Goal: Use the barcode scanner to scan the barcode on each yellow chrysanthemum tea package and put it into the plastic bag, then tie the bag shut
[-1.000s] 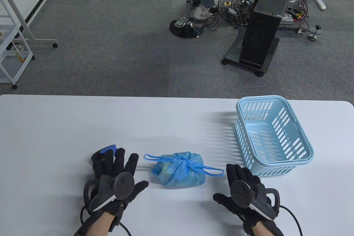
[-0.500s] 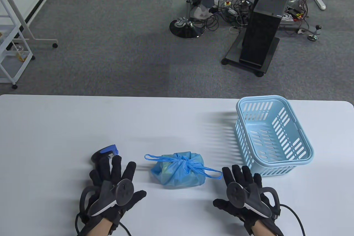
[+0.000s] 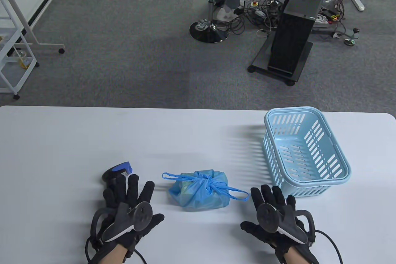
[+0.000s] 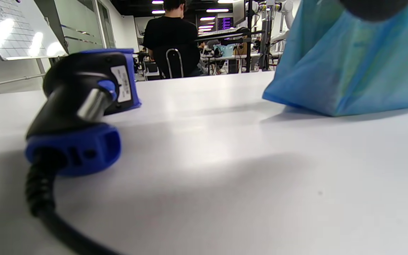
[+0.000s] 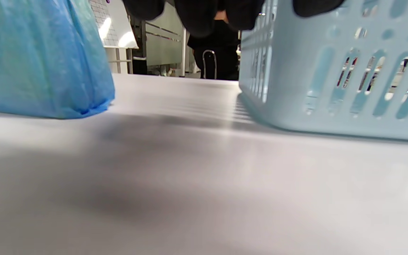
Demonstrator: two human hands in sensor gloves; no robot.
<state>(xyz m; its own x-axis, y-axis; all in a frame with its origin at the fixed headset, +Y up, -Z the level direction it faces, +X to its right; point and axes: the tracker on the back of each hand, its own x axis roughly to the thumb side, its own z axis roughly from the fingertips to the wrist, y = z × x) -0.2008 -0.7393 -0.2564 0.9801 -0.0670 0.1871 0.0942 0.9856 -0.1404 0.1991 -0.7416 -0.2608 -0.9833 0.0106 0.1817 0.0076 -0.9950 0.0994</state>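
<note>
A blue plastic bag (image 3: 198,192) lies knotted shut on the white table (image 3: 62,140), its two handle loops sticking out left and right; something pale shows faintly through the plastic. In the left wrist view the bag (image 4: 349,67) fills the upper right. My left hand (image 3: 130,202) rests flat and open to the left of the bag, fingers spread, holding nothing. The black and blue barcode scanner (image 3: 117,172) lies just beyond its fingertips, seen close as the scanner (image 4: 83,106) with its cable. My right hand (image 3: 272,208) rests open to the right of the bag (image 5: 41,60).
A light blue slatted basket (image 3: 304,152) stands empty at the table's right, just beyond my right hand; its wall (image 5: 331,71) is close in the right wrist view. Past the far edge are grey carpet, a chair and a black computer stand.
Both hands have slid a little toward the near edge and settled flat. The bag, scanner and basket have not moved.
</note>
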